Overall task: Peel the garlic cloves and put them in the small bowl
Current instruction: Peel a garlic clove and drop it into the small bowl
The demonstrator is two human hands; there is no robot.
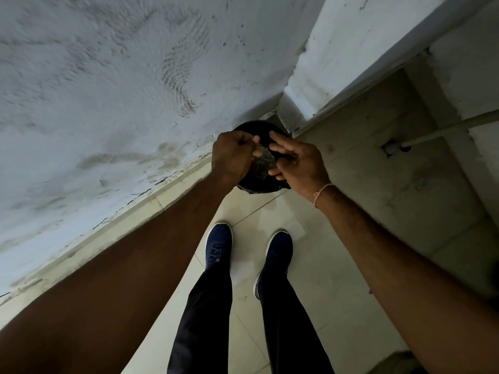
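Pale tiled floor [324,265], stained wall corner. Above the black bin [259,182], our left hand [232,157] curls its fingers, pinching a small peel scrap [261,155]; right hand [297,166] fingers loosely spread beside it. No clove discernible.

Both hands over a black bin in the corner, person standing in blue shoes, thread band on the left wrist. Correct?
Not quite: the head view shows the thread band on the right wrist, not the left. The rest holds: both the left hand and right hand are over the black bin in the corner, and the person stands in blue shoes.
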